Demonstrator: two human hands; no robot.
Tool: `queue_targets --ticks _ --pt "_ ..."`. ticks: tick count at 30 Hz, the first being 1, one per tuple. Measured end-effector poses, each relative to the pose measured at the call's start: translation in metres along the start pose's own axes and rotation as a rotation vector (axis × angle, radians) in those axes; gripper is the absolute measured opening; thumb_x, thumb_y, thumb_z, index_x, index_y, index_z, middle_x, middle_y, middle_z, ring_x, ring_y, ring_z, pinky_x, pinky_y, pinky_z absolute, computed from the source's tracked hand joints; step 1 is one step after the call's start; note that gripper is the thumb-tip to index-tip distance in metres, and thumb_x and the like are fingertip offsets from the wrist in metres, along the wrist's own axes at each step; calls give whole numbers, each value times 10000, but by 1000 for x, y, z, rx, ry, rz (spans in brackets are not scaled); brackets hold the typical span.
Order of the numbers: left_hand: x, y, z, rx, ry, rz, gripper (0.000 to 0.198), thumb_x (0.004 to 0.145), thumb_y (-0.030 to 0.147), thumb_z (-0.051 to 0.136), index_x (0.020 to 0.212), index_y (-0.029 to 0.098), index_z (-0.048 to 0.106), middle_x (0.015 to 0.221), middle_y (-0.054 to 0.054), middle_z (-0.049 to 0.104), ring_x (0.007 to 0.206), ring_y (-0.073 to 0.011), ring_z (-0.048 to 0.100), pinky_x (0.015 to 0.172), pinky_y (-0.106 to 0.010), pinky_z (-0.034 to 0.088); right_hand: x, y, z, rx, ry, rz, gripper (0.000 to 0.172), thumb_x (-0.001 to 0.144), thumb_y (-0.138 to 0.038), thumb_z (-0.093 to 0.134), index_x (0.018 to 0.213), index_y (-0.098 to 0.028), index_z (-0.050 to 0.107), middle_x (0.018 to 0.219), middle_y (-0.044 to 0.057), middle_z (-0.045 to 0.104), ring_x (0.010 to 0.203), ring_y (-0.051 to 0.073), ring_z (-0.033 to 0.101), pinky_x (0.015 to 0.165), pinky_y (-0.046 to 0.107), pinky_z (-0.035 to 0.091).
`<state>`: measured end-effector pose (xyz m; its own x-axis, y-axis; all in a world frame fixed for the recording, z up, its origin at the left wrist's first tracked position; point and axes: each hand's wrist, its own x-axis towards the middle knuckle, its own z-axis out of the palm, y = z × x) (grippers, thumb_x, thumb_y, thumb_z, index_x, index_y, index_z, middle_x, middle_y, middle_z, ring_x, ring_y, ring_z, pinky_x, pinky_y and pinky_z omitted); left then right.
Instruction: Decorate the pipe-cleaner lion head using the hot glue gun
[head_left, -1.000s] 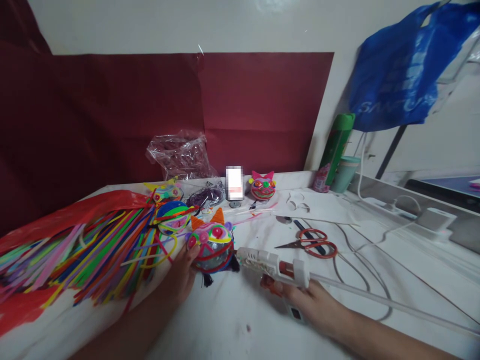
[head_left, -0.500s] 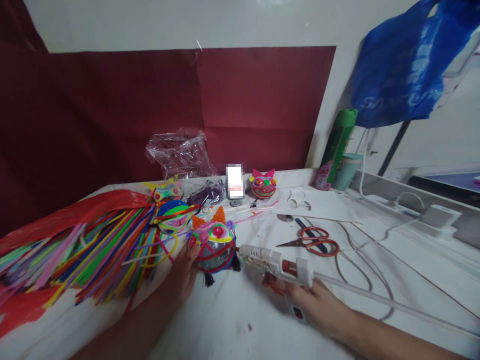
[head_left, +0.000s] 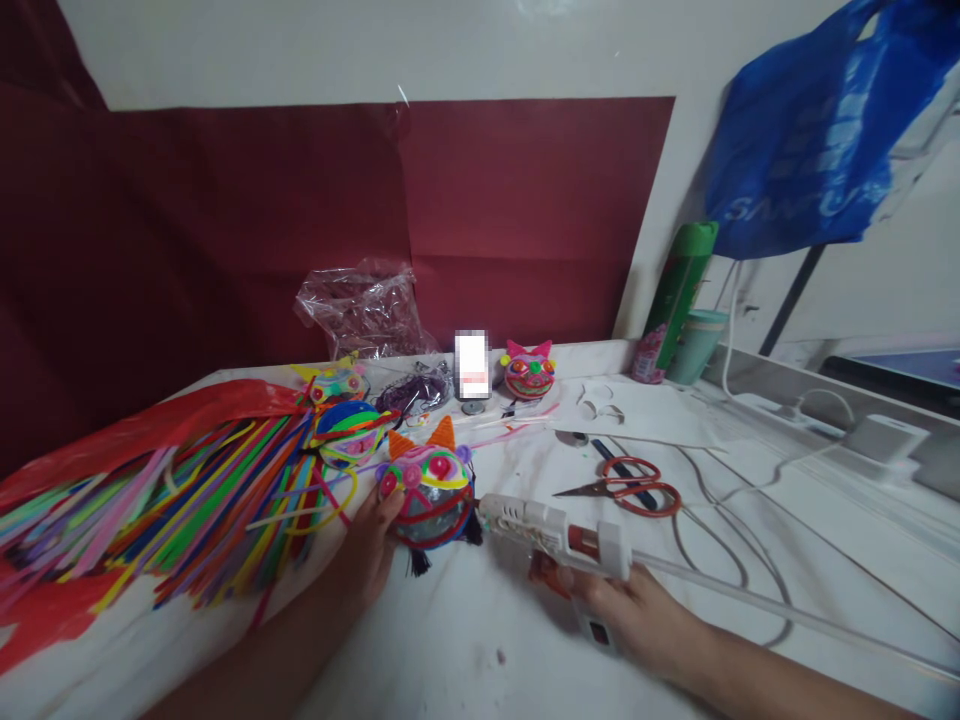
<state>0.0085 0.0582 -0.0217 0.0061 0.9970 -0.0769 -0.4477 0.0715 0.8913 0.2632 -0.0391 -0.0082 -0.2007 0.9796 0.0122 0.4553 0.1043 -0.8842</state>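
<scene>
My left hand [head_left: 379, 540] grips the left side of a round animal-faced ornament [head_left: 435, 515] with orange ears, pink-red eyes, a grey body, red pipe-cleaner trim and black tassels. A white hot glue gun [head_left: 536, 520] is in my right hand [head_left: 622, 600], fingers wrapped around its handle. Its nozzle points left and meets the ornament's right side; whether it touches cannot be told. A long clear glue stick [head_left: 720, 577] runs out of the gun's back end. Behind my left hand lies a blue and green ornament [head_left: 349, 430].
Coloured pipe cleaners [head_left: 217, 500] spread over the left side on a red plastic bag [head_left: 172, 420]. Red-handled scissors [head_left: 630, 487] lie behind the glue gun, with grey cords [head_left: 742, 540] nearby. A pink-eared ornament [head_left: 529, 372], green spray can [head_left: 679, 300] and teal cup [head_left: 697, 345] stand at the back.
The whole view shifts very slightly. Both hands keep their hold, and the glue gun stays at the ornament's right side.
</scene>
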Motion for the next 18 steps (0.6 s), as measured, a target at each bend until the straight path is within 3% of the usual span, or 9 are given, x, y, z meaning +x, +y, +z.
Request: queue_targets --ticks 6,11,14,18 --pt "3 -3 -2 -17 -31 23 417 596 389 833 956 238 685 889 -54 761 1080 -310 658 920 -383 526 -3 -5 5 -24 30 -79 460 830 -527 425 906 -182 720 983 115 729 931 302 657 877 407 529" --pt "0 -1 0 -18 25 10 301 576 362 841 793 250 666 769 -17 743 1050 -309 666 897 -370 529 0 -3 4 -14 43 -69 452 821 -531 423 876 -185 709 869 99 724 874 297 652 842 411 534" --pt "-2 1 0 -5 3 4 296 577 361 844 773 241 657 727 -5 730 975 -289 687 844 -346 543 0 -2 2 2 57 -6 453 813 -528 425 878 -180 707 810 85 712 866 296 647 822 402 536" --pt "0 -1 -4 2 -57 31 366 612 367 833 909 218 679 875 -42 757 944 -277 697 826 -346 549 -1 -5 2 44 53 85 474 773 -546 444 875 -164 704 838 88 720 808 284 645 739 375 548"
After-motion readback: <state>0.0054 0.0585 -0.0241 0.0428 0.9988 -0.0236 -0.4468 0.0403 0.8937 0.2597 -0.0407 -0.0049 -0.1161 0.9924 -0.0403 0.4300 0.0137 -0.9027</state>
